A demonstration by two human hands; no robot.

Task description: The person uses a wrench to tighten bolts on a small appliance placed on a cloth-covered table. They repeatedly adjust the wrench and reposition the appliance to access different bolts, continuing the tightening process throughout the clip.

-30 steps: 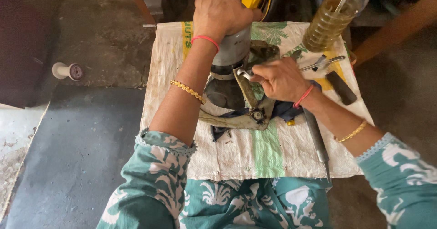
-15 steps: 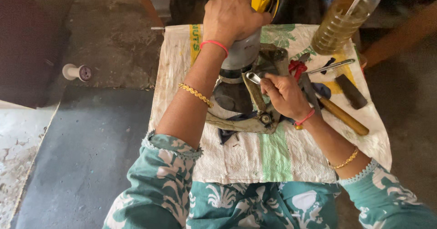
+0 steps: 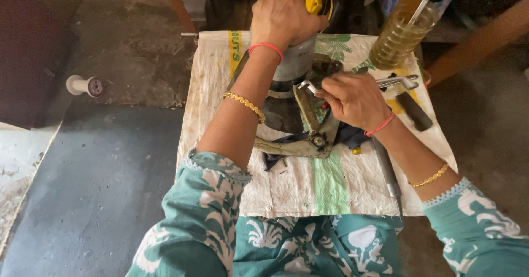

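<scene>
My left hand (image 3: 284,17) grips the top of a grey and yellow power tool (image 3: 297,56) that stands upright on a white woven sack (image 3: 297,183). My right hand (image 3: 355,98) is closed on a small metal tool (image 3: 308,85) held against the power tool's lower part. A dirty metal bracket (image 3: 311,136) and a dark blue cloth (image 3: 275,157) lie under and beside the tool's black base. Both wrists wear a red thread and a gold bracelet.
A plastic jar of yellowish oil (image 3: 399,37) with a rod in it stands at the sack's far right. A black-handled tool (image 3: 414,111), a wrench (image 3: 398,81) and a long metal bar (image 3: 386,172) lie right of my hand. A white spool (image 3: 85,85) lies on the floor at left.
The view has shifted slightly. My right hand has moved a little back and up along the power tool with the small metal tool. My left hand keeps its grip on top.
</scene>
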